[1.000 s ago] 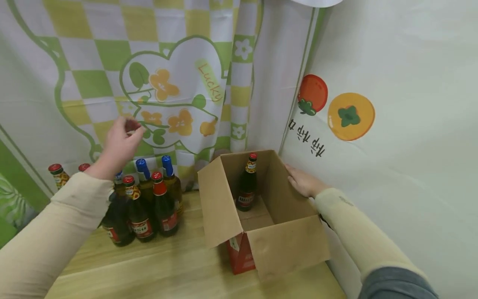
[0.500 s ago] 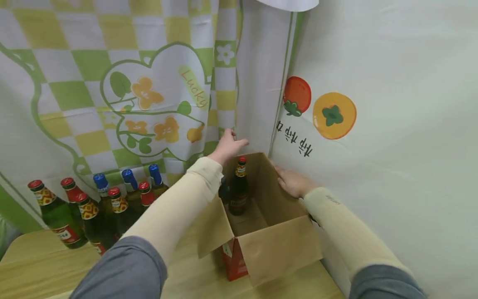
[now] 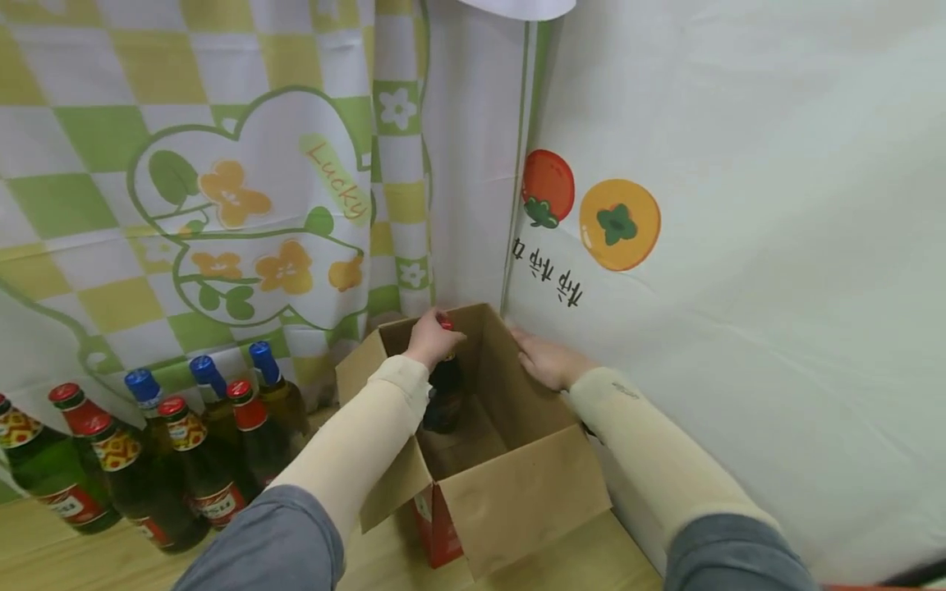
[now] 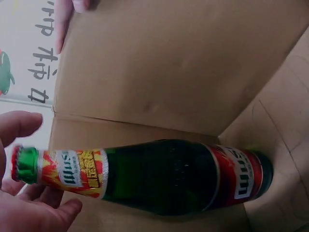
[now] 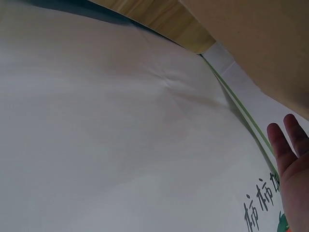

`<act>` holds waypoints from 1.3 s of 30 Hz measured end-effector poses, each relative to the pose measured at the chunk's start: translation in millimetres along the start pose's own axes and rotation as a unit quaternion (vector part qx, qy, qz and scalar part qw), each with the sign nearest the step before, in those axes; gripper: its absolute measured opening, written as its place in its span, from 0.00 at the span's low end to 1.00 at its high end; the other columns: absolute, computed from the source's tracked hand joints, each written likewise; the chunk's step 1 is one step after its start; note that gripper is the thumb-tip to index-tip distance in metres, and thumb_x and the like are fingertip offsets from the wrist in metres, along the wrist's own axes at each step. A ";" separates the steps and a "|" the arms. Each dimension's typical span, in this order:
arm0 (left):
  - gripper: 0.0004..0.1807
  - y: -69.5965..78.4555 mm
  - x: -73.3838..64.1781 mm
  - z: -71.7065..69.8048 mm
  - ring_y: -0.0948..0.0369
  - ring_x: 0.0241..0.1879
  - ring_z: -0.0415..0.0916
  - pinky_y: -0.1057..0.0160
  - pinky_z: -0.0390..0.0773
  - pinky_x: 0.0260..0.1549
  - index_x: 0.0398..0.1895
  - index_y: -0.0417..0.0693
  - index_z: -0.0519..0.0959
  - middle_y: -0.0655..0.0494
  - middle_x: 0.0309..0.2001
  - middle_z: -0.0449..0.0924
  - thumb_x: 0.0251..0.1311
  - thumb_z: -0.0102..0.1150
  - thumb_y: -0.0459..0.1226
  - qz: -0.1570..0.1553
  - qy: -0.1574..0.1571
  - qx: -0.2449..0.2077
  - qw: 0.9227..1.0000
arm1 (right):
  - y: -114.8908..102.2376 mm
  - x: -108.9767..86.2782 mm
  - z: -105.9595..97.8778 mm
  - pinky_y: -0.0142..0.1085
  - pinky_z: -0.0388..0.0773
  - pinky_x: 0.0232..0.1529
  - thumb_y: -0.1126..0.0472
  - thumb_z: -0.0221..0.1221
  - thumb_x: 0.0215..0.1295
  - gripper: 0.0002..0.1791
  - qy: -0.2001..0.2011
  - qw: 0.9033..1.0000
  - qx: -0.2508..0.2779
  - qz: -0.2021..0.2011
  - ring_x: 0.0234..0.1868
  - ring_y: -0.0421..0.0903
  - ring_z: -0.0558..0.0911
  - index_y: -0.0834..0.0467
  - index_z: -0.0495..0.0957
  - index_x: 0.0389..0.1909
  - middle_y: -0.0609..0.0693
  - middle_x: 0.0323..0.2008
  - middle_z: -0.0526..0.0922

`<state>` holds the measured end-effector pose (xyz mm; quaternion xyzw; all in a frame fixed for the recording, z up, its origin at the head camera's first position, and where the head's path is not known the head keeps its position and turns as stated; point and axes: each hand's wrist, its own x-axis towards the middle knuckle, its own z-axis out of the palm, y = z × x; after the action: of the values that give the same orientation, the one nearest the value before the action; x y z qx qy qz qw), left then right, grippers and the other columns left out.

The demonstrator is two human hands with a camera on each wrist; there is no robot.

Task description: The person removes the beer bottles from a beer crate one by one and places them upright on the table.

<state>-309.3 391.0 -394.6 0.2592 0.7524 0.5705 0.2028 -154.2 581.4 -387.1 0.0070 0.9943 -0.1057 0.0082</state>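
A green glass beer bottle (image 4: 159, 176) with a red cap and patterned neck label stands inside the cardboard box (image 3: 532, 501). Around its neck is my left hand (image 3: 432, 338), seen from above. In the left wrist view, a gap shows between the thumb (image 4: 21, 125) and the neck, and the other fingers spread on the far side. My right hand (image 3: 550, 359) rests at the top edge of the box's right wall. Its fingers (image 5: 280, 142) are straight on the outer side, while the thumb lies over the inner side.
Several more beer bottles (image 3: 214, 468) stand on the wooden table (image 3: 369, 562) to the left, some red-capped, some blue-topped. The box's flaps fold outward. A checkered curtain (image 3: 111, 222) hangs behind, and a white covered wall (image 3: 776, 287) rises close on the right.
My left hand has swung right from above the left bottles, then down into the box to the bottle's neck. The right hand stays on the box edge. The view has shifted right.
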 end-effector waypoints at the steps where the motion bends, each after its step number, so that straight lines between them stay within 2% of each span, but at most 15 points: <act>1: 0.30 -3.0 -0.7 -0.8 0.50 0.47 0.76 0.54 0.81 0.39 0.65 0.33 0.70 0.40 0.54 0.77 0.61 0.69 0.30 0.003 0.005 0.010 1.000 | 2.3 0.9 1.7 0.53 0.48 0.77 0.61 0.41 0.82 0.32 0.004 1.000 0.003 -0.010 0.79 0.63 0.53 0.70 0.47 0.80 0.68 0.79 0.51; 3: 0.23 -8.1 -2.1 -2.3 0.53 0.39 0.75 0.57 0.79 0.34 0.57 0.34 0.75 0.45 0.45 0.79 0.59 0.70 0.30 0.005 -0.006 0.046 0.999 | 1.8 -0.2 0.8 0.55 0.49 0.76 0.61 0.42 0.82 0.32 0.006 1.000 0.015 -0.019 0.78 0.64 0.53 0.71 0.47 0.79 0.68 0.79 0.51; 6: 0.18 -12.4 -4.3 -3.2 0.57 0.33 0.75 0.60 0.77 0.33 0.50 0.34 0.78 0.49 0.36 0.79 0.58 0.71 0.31 0.017 -0.061 0.105 0.992 | -2.7 -5.6 -4.1 0.55 0.49 0.76 0.62 0.41 0.82 0.32 0.008 1.000 0.014 -0.019 0.78 0.66 0.53 0.73 0.48 0.79 0.70 0.78 0.51; 8: 0.15 -13.7 -5.9 -3.1 0.58 0.33 0.76 0.60 0.77 0.36 0.47 0.36 0.80 0.52 0.34 0.81 0.60 0.71 0.34 0.030 -0.099 0.167 0.981 | -6.8 -8.8 -7.6 0.54 0.48 0.76 0.64 0.42 0.81 0.32 0.006 1.000 0.007 -0.011 0.78 0.66 0.53 0.74 0.48 0.78 0.70 0.78 0.51; 10: 0.13 -13.6 -7.5 -3.0 0.57 0.37 0.78 0.58 0.78 0.42 0.46 0.37 0.82 0.50 0.36 0.83 0.65 0.67 0.38 0.044 -0.123 0.219 0.967 | -6.8 -8.8 -8.0 0.52 0.49 0.77 0.63 0.41 0.82 0.32 0.004 1.000 -0.008 -0.006 0.78 0.65 0.54 0.73 0.47 0.78 0.69 0.78 0.51; 13: 0.18 -13.7 -9.2 -4.7 0.53 0.44 0.80 0.56 0.78 0.51 0.45 0.39 0.84 0.48 0.42 0.85 0.72 0.60 0.47 0.057 -0.124 0.285 0.949 | -7.7 -6.1 -7.5 0.51 0.49 0.77 0.61 0.40 0.82 0.32 -0.001 1.000 -0.021 0.000 0.78 0.63 0.54 0.71 0.46 0.79 0.67 0.79 0.51; 15: 0.23 -14.3 -9.8 -7.1 0.50 0.46 0.81 0.53 0.77 0.54 0.44 0.38 0.84 0.44 0.43 0.85 0.74 0.56 0.51 0.049 -0.104 0.287 0.951 | -8.1 -2.9 -6.6 0.51 0.49 0.77 0.61 0.40 0.83 0.32 0.001 1.000 -0.025 -0.001 0.78 0.63 0.54 0.70 0.46 0.80 0.66 0.79 0.51; 17: 0.24 -16.2 -10.0 -10.1 0.50 0.44 0.81 0.52 0.77 0.54 0.45 0.37 0.84 0.43 0.42 0.85 0.74 0.55 0.52 0.036 -0.065 0.258 0.963 | -9.1 0.0 -6.0 0.50 0.49 0.77 0.61 0.41 0.82 0.32 0.002 1.000 -0.025 -0.003 0.78 0.62 0.54 0.70 0.46 0.80 0.66 0.79 0.51; 21: 0.20 -21.4 -12.5 -14.0 0.54 0.34 0.81 0.53 0.80 0.47 0.41 0.37 0.81 0.47 0.35 0.83 0.73 0.59 0.49 0.011 0.009 0.131 0.991 | -11.9 3.6 -4.3 0.51 0.48 0.77 0.61 0.41 0.83 0.32 -0.005 1.000 -0.021 0.004 0.78 0.62 0.54 0.70 0.46 0.80 0.65 0.79 0.50; 24: 0.17 -25.5 -16.7 -13.9 0.58 0.27 0.77 0.57 0.80 0.38 0.34 0.41 0.76 0.52 0.28 0.77 0.73 0.60 0.46 0.014 0.046 0.043 0.998 | -12.7 6.0 -1.1 0.51 0.48 0.77 0.60 0.41 0.83 0.33 -0.019 1.000 -0.022 0.005 0.78 0.62 0.54 0.69 0.46 0.80 0.65 0.79 0.49; 27: 0.15 -25.8 -22.4 -13.4 0.61 0.25 0.70 0.62 0.74 0.32 0.30 0.45 0.74 0.54 0.25 0.73 0.73 0.61 0.44 0.027 0.065 -0.032 0.997 | -12.5 7.1 2.2 0.52 0.49 0.77 0.61 0.41 0.82 0.32 -0.023 0.999 -0.025 -0.001 0.78 0.63 0.54 0.71 0.47 0.79 0.66 0.79 0.50; 30: 0.14 -14.4 -28.3 -14.9 0.61 0.26 0.68 0.64 0.71 0.30 0.31 0.45 0.76 0.52 0.29 0.77 0.73 0.61 0.43 0.046 0.084 -0.096 0.991 | -13.1 6.8 2.6 0.52 0.49 0.76 0.63 0.41 0.82 0.32 -0.021 0.999 -0.023 -0.008 0.78 0.64 0.54 0.73 0.47 0.79 0.68 0.79 0.51; 32: 0.14 0.4 -32.6 -17.8 0.61 0.27 0.68 0.64 0.71 0.30 0.31 0.44 0.78 0.51 0.31 0.77 0.74 0.61 0.42 0.063 0.095 -0.133 0.985 | -13.7 6.6 1.5 0.52 0.49 0.76 0.64 0.41 0.82 0.31 -0.015 1.000 -0.018 -0.011 0.78 0.65 0.54 0.74 0.47 0.78 0.69 0.78 0.51; 35: 0.14 31.4 -40.8 -23.7 0.61 0.30 0.69 0.64 0.72 0.33 0.31 0.43 0.78 0.52 0.32 0.77 0.74 0.61 0.42 0.094 0.113 -0.159 0.976 | -17.1 6.9 -0.8 0.53 0.49 0.76 0.64 0.40 0.81 0.31 -0.012 1.000 -0.014 -0.014 0.78 0.65 0.54 0.75 0.47 0.78 0.69 0.78 0.51; 39: 0.14 73.0 -54.3 -36.9 0.62 0.34 0.71 0.65 0.72 0.36 0.28 0.46 0.77 0.58 0.29 0.77 0.73 0.62 0.40 0.130 0.136 -0.216 0.958 | -20.9 8.2 -1.5 0.53 0.51 0.76 0.64 0.40 0.81 0.31 -0.011 0.999 -0.029 -0.021 0.77 0.66 0.55 0.76 0.49 0.77 0.71 0.77 0.52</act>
<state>-277.4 345.2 -313.9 0.2249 0.5917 0.7707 0.0737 -162.8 561.4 -381.4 -0.0149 0.9967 -0.0775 0.0171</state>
